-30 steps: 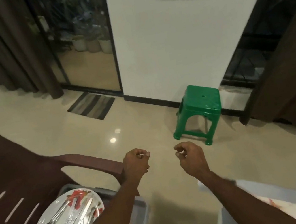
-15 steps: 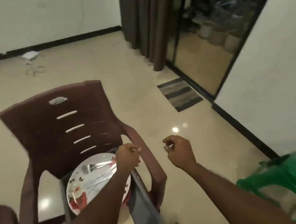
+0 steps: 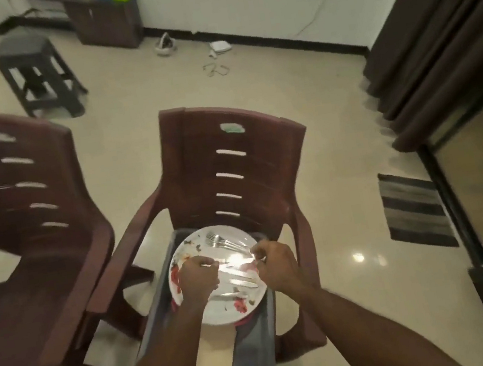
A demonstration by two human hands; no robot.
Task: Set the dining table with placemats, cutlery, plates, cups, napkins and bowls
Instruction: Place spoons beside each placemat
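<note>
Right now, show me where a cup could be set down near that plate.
Free: the seat of the left chair, and the pale board in the bin below the plate. Crowded: the plate itself, with forks, knives and both hands above it.

A home living room: plastic armchairs [image 3: 231, 165], curtains [image 3: 442, 27], doormat [image 3: 413, 210].
</note>
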